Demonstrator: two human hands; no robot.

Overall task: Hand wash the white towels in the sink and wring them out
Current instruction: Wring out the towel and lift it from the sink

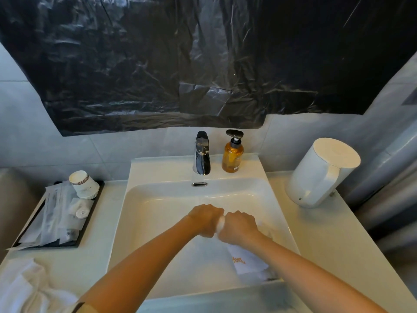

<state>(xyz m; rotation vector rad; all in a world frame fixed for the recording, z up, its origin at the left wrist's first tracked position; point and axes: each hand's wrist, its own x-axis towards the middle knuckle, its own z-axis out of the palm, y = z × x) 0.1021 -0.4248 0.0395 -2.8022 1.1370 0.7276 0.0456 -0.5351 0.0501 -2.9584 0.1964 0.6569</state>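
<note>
We held the white towel (pixel 247 260) over the sink (pixel 155 206); our left hand (pixel 206 219) and right hand (pixel 239 227) each had its grip curled round the twisted cloth; wringing was in hand; the next move, we judged, called for opposed twisting.

The white towel (pixel 220 224) is wrung into a tight roll between my left grip (pixel 205 219) and my right grip (pixel 239 227), above the white sink (pixel 121 222). Its loose end, marked with orange lettering, hangs under my right wrist. More white cloth (pixel 24 288), probably another towel, lies crumpled on the tabletop (pixel 101 222) at my left.
</note>
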